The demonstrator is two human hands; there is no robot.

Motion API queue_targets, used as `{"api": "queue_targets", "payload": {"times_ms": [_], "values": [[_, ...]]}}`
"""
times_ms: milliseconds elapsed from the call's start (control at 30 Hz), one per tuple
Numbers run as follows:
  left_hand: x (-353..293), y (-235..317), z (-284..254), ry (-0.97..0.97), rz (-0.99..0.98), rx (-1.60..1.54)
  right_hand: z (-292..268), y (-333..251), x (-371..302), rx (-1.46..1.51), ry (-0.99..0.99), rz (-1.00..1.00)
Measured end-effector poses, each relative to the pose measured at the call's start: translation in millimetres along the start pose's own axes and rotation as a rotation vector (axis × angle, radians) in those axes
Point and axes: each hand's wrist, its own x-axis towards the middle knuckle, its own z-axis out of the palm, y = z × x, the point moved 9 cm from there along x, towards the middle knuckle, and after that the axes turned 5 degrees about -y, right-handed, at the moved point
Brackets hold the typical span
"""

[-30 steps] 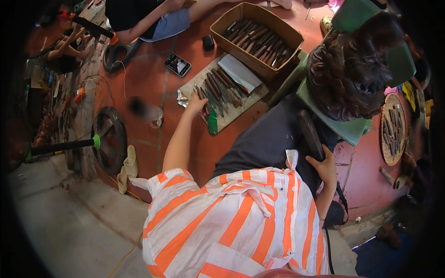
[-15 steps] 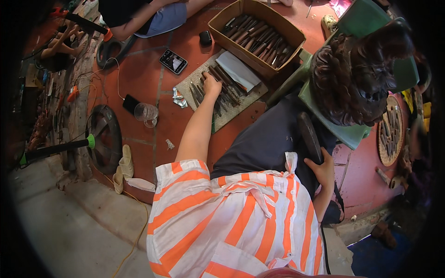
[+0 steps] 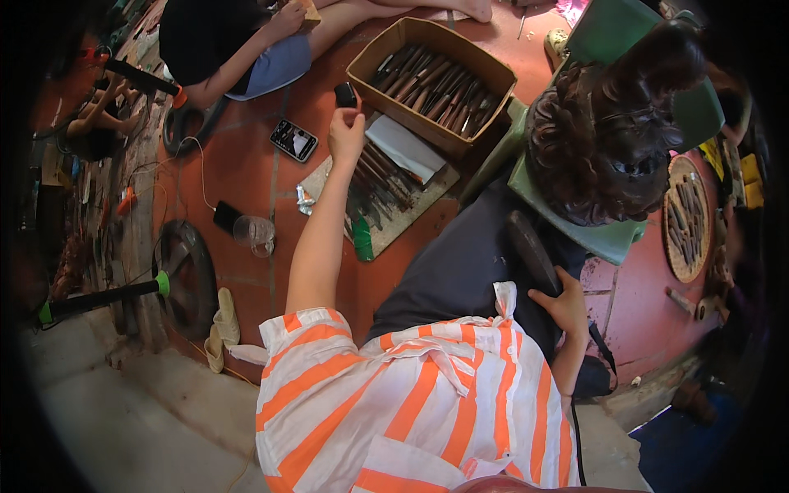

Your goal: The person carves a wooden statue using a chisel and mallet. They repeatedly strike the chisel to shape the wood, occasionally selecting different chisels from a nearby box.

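My left hand (image 3: 346,135) reaches forward over the floor. Its fingers are apart at the near side of a small black box-like object (image 3: 345,95); whether they touch it I cannot tell. Below that arm, several carving chisels (image 3: 378,182) with dark handles lie on a pale board (image 3: 431,201), beside a folded white cloth or paper (image 3: 404,148). My right hand (image 3: 567,306) is wrapped round the lower end of a long, rounded dark wooden mallet (image 3: 532,253) resting on my lap. A dark carved wooden piece (image 3: 604,140) stands on a green plastic chair (image 3: 616,245) at the right.
A cardboard box (image 3: 493,123) full of wooden-handled tools stands ahead. Phones (image 3: 293,140) and a clear glass mug (image 3: 256,235) sit to the left, near a black wheel (image 3: 185,275). A woven tray (image 3: 670,238) holds more tools at right. Another person (image 3: 238,49) sits far left.
My left hand has left the chisels on the board and moved forward to the small black object. A green item on the board now shows more fully. My right hand keeps its grip on the mallet.
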Motion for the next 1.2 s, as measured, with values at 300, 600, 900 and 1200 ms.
{"api": "queue_targets", "payload": {"times_ms": [300, 600, 900, 1200], "values": [[20, 107, 102, -0.253, 0.374, 0.19, -4, -1, 0, -0.023, -0.01, 0.045], [65, 62, 96, -0.078, 0.383, 0.409, -6, 13, 5, 0.037, -0.01, 0.035], [111, 58, 54, -0.139, 0.238, 0.399, -12, 12, 16, 0.061, -0.098, 0.08], [147, 28, 85, -0.188, 0.191, 0.644, -15, 10, 25, 0.042, -0.179, 0.124]]}}
